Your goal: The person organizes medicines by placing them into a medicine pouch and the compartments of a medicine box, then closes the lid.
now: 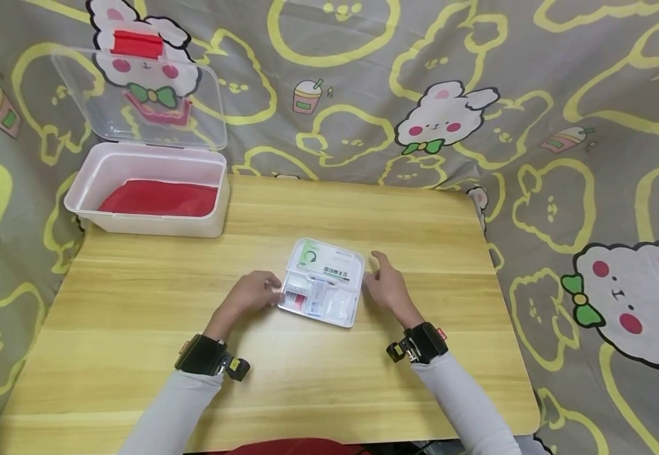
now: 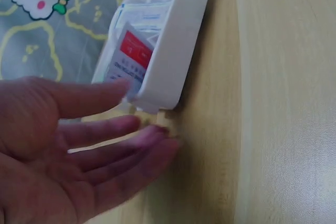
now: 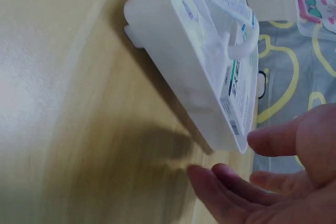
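Observation:
A white compartmented plastic tray point(image 1: 337, 323) lies slightly turned on the table. Across its far compartment lies a green-and-white medicine box point(image 1: 329, 258); flat clear packets point(image 1: 338, 304) and a red-and-white packet point(image 2: 131, 59) fill nearer ones. My left hand point(image 1: 254, 291) is at the tray's left side, thumb and loosely bent fingers spread around the near corner in the left wrist view. At the right side, my right hand point(image 1: 387, 285) has its fingers apart, and the right wrist view shows thumb and fingertips close to the tray's corner. Neither hand grips anything.
A translucent storage box point(image 1: 147, 224) with its clear lid point(image 1: 153, 95) raised stands at the table's back left, a red item point(image 1: 161, 198) inside. Patterned curtain point(image 1: 352, 82) hangs behind and beside the wooden table point(image 1: 318, 392).

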